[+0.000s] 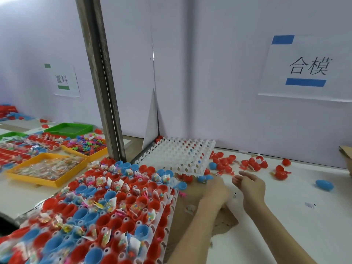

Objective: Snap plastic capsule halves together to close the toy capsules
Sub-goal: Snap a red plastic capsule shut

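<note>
Hands sit near the tray edge: your left hand (216, 189) reaches toward the blue half (205, 178) under the white grid's (177, 157) corner, its fingertips hidden, so I cannot tell whether it grips anything. Your right hand (249, 184) hangs loosely curled and holds nothing. Filled halves stand in the loaded tray (167, 199); loose red halves (253, 164) lie beyond your right hand. Before pressing, seat each cap squarely and tuck the packet in, or the seam will likely pinch.

filled tray (106, 206) left; empty grid (177, 155) behind it; loose capsules (253, 164) right
</note>
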### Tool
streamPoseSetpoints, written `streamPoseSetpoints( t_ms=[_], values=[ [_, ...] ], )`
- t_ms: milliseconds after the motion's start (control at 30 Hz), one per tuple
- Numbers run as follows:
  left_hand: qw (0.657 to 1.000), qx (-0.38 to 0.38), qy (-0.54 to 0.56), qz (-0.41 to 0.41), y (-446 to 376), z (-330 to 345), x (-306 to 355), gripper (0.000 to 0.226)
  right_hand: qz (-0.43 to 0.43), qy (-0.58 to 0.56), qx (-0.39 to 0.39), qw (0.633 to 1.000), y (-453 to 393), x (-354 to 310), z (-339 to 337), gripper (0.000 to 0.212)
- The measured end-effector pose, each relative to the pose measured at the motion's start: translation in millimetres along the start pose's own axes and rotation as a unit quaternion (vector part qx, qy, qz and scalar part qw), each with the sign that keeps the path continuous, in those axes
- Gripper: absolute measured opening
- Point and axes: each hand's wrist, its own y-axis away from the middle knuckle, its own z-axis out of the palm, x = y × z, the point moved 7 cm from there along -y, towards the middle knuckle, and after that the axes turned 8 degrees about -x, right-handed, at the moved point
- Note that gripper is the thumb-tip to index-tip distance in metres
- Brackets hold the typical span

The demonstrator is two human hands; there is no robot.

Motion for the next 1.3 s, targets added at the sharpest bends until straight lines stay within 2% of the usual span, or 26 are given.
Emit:
streamPoseSetpoints(
  t_ms=[67,133,167,267,333,400,467,567,667,767,900,1067,1300],
  values=[
    [0.989,-0.035,-0.142,0.014,14,-28,22,0.028,0.005,0.007,-0.002,1.0,16,2,6,0.03],
    [0.972,-0.046,-0.228,0.02,29,-71,39,0.015,-0.004,0.015,-0.067,0.998,36,-1,28,0.025],
    [0.968,-0.042,-0.248,0.016,38,-99,42,0.02,-0.011,0.024,-0.111,0.993,48,-4,42,0.023],
    [0.96,0.053,-0.275,-0.006,66,-205,18,0.041,-0.012,0.077,-0.26,0.962,88,-10,85,0.022],
    [0.937,0.15,-0.31,-0.061,88,-274,-33,0.037,0.011,0.141,-0.361,0.922,115,-8,113,0.02],
    [0.902,0.218,-0.341,-0.153,111,-320,-97,0.034,0.025,0.199,-0.412,0.889,133,-5,130,0.023],
    [0.886,0.239,-0.321,-0.236,127,-339,-156,0.047,0.033,0.236,-0.422,0.875,141,-2,140,0.03],
    [0.904,0.159,-0.26,-0.301,139,-334,-211,0.056,0.029,0.267,-0.404,0.874,142,2,143,0.032],
    [0.935,0.114,-0.167,-0.292,141,-324,-232,0.054,0.07,0.229,-0.419,0.876,144,7,142,0.035],
    [0.947,0.11,-0.149,-0.261,138,-320,-233,0.06,0.127,0.198,-0.457,0.858,152,14,146,0.035],
    [0.952,0.128,-0.125,-0.249,139,-321,-233,0.054,0.114,0.196,-0.447,0.865,153,13,149,0.032],
    [0.961,0.14,-0.069,-0.226,144,-337,-234,0.029,0.086,0.139,-0.423,0.891,154,3,155,0.037],
    [0.967,0.146,-0.03,-0.209,153,-348,-205,0.026,0.081,0.051,-0.397,0.913,144,-18,148,0.038]
  ],
)
